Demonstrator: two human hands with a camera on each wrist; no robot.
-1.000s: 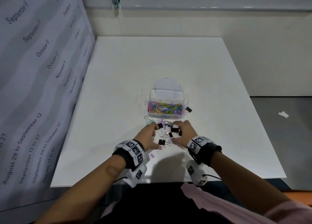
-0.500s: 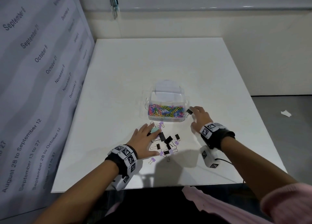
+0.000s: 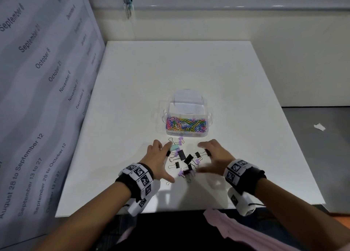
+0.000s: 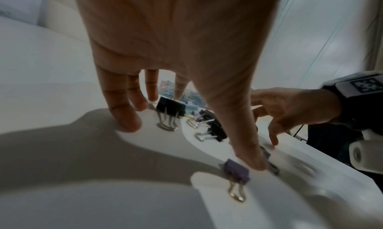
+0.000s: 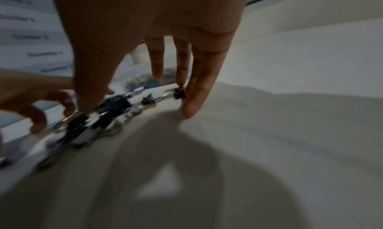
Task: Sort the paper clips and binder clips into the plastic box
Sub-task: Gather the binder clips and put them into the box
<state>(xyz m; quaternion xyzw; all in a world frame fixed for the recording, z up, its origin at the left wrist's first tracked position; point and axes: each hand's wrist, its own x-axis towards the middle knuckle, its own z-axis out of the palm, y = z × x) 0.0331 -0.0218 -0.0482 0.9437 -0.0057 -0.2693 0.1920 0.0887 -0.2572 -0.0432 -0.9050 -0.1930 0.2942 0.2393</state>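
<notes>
A clear plastic box [image 3: 208, 116] stands mid-table. Its near compartment holds coloured paper clips [image 3: 186, 125]; the far compartment looks bare. In front of it lie several black, purple and mint binder clips [image 3: 184, 160]. My left hand [image 3: 158, 157] lies spread at the pile's left edge, its thumb touching a purple clip [image 4: 237, 168] and its fingers beside a black clip [image 4: 171, 108]. At the pile's right edge my right hand [image 3: 214, 156] is spread, with a small black clip [image 5: 179, 92] against its fingertips. Neither hand grips anything.
The white table [image 3: 170, 71] ends close to my body. A grey printed panel [image 3: 37, 80] walls its left side. Beyond the right edge a scrap of white paper [image 3: 319, 126] lies on the grey floor.
My right hand left the pile, reached the small black clip at the box's right side and came back to the pile with it. The left hand opened and stayed at the pile's left.
</notes>
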